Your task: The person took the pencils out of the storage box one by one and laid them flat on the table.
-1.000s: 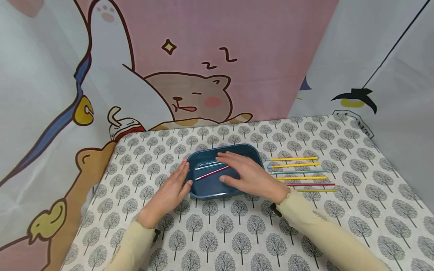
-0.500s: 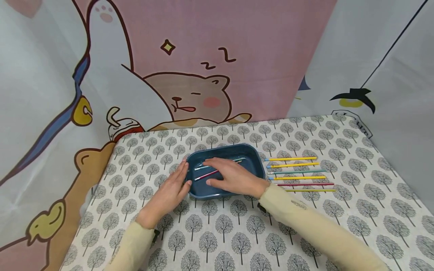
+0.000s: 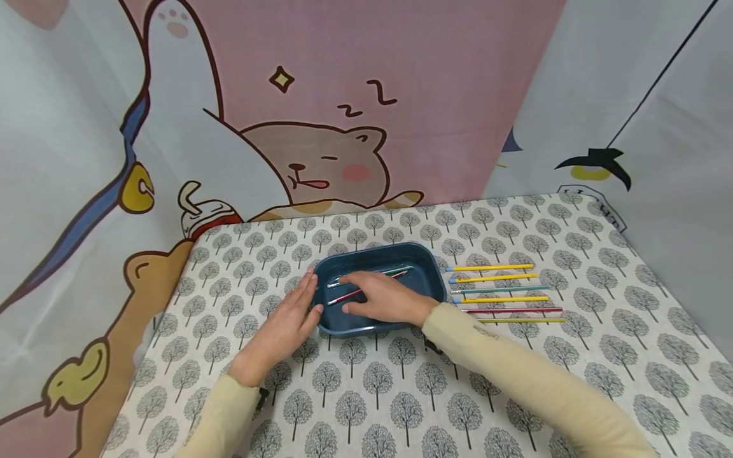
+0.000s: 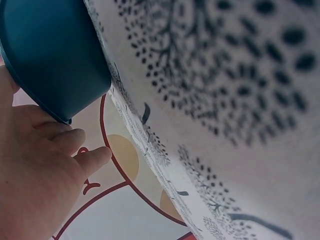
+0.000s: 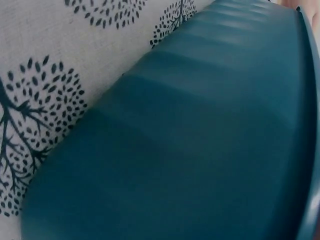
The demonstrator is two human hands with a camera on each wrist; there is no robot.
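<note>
My left hand [image 3: 280, 331] rests against the left end of a dark blue rectangular tray [image 3: 361, 331], fingers fairly straight. In the left wrist view, fingers of the left hand [image 4: 37, 172] touch the rim of the tray [image 4: 55, 55]. Inside the tray lie a dark red pencil [image 3: 342, 298] and a teal pencil [image 3: 401, 270], partly covered by my right hand [image 3: 389, 300]. That hand reaches down over them, thumb and forefinger apart. The right wrist view shows only the outer wall of the tray [image 5: 200, 140] and cloth, with the right fingers out of sight.
Right of the tray several pencils lie in a row: yellow pencils [image 3: 492, 268], a teal pencil [image 3: 504, 289], a dark red pencil [image 3: 521, 310] and a yellow-green pencil [image 3: 527, 320]. A tree-patterned cloth [image 3: 378, 407] covers the table. A cartoon-printed curtain [image 3: 446, 95] hangs behind.
My right hand has moved left and lower into the tray, uncovering the right ends of the two pencils in it. The left hand has stayed at the tray's left end.
</note>
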